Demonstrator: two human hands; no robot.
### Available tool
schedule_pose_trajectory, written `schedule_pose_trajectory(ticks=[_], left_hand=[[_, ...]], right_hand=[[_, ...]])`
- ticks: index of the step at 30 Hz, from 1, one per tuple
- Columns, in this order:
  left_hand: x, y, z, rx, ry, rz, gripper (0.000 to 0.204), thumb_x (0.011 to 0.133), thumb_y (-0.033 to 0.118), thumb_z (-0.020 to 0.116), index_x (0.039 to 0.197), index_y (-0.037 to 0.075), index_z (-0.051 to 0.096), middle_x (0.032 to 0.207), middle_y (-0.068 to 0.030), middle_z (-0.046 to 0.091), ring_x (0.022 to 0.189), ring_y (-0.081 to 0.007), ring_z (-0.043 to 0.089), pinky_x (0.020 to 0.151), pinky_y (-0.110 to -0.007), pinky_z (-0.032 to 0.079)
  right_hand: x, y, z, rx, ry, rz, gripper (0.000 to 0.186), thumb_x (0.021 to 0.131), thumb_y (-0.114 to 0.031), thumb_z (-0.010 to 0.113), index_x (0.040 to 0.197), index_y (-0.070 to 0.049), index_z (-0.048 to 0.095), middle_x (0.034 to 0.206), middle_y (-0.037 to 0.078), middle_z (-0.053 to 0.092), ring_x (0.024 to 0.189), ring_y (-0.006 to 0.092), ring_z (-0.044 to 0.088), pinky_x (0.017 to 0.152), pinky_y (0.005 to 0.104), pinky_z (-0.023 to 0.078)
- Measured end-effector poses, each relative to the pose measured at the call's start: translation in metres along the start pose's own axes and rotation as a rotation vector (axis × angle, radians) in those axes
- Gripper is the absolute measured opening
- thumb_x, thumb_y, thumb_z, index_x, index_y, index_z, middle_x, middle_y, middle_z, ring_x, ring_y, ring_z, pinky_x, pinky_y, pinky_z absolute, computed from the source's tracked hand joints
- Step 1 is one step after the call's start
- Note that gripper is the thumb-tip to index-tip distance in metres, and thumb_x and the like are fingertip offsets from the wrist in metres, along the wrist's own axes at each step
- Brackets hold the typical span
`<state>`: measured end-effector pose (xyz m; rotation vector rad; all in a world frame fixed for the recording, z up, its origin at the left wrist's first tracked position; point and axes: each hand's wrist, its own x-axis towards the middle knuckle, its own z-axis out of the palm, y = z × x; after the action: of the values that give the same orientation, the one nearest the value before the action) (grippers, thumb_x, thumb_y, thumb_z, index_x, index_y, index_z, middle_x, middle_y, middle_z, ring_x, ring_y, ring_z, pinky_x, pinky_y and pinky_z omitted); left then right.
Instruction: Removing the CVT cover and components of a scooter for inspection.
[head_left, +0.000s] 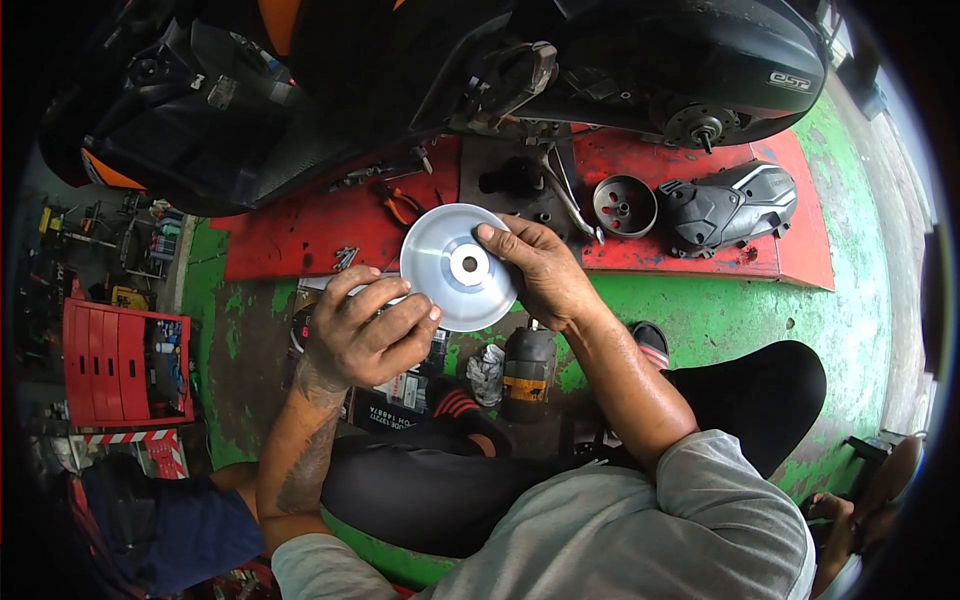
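A round silver pulley disc (437, 262), smooth and shallowly coned, with a hub hole in its middle, is held up in front of me. My right hand (545, 270) grips its right edge, thumb on the face and the other fingers mostly hidden behind. At its lower left rim, my left hand (365, 332) has curled fingers, with fingertips against the disc's edge. Beyond the disc, on the red platform, lie orange-handled pliers (402, 207) and a round metal clutch drum (625, 206).
A dark scooter (380, 90) with an exposed shaft (704, 137) stands on the red platform (300, 240). A grey engine cover (735, 210) lies at right. Below me are a dark bottle (528, 370) and a crumpled rag (486, 375). A red tool cabinet (115, 360) stands left. Other people sit at both sides.
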<state>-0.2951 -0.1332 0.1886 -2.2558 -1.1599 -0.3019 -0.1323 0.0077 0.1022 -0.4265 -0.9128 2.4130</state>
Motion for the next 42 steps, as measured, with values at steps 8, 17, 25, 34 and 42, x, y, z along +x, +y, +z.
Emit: schedule_pose_trajectory(ticks=[8,17,25,34,42], left_hand=[[-0.007,0.0,0.006,0.059,-0.086,-0.069,0.021,0.082,0.025,0.07,0.104,0.025,0.07,0.11,0.0076,0.061,0.106,-0.014,0.053,0.092,-0.036,0.048],[-0.008,-0.003,0.0,0.116,-0.135,-0.163,0.052,0.078,0.045,0.069,0.126,0.026,0.062,0.13,0.005,0.052,0.116,-0.0173,0.046,0.098,-0.038,0.044],[-0.004,-0.003,0.004,0.148,-0.137,-0.216,0.067,0.08,0.063,0.056,0.131,0.021,0.058,0.134,0.0022,0.05,0.118,-0.0188,0.045,0.1,-0.038,0.042],[-0.003,-0.005,0.008,0.004,-0.098,-0.089,0.019,0.077,0.014,0.073,0.096,0.011,0.074,0.107,0.0029,0.065,0.101,-0.0162,0.058,0.085,-0.035,0.05],[-0.01,-0.01,0.009,-0.129,0.058,-0.093,0.013,0.073,0.009,0.075,0.085,0.009,0.069,0.101,-0.0002,0.065,0.091,-0.0168,0.061,0.077,-0.034,0.052]], right_hand=[[0.004,0.011,-0.004,-0.179,0.136,-0.163,0.044,0.102,-0.038,0.047,0.101,0.002,0.066,0.087,0.002,0.066,0.076,0.007,0.055,0.071,0.0244,0.047],[-0.015,-0.003,0.014,-0.318,0.043,-0.294,0.038,0.101,-0.031,0.048,0.113,0.002,0.061,0.094,0.006,0.066,0.088,0.0096,0.059,0.081,0.0265,0.048],[-0.013,0.001,0.013,-0.3,0.025,-0.369,0.038,0.1,-0.03,0.048,0.115,0.002,0.061,0.099,0.008,0.066,0.094,0.0123,0.059,0.084,0.0273,0.047],[0.004,0.038,0.006,0.124,0.167,0.27,0.042,0.097,-0.04,0.051,0.104,0.001,0.061,0.09,0.01,0.066,0.076,0.0161,0.066,0.07,0.0311,0.055],[0.002,0.037,-0.001,0.155,-0.046,0.11,0.028,0.093,-0.025,0.052,0.105,-0.001,0.06,0.098,0.006,0.06,0.086,0.0144,0.061,0.079,0.0295,0.053]])
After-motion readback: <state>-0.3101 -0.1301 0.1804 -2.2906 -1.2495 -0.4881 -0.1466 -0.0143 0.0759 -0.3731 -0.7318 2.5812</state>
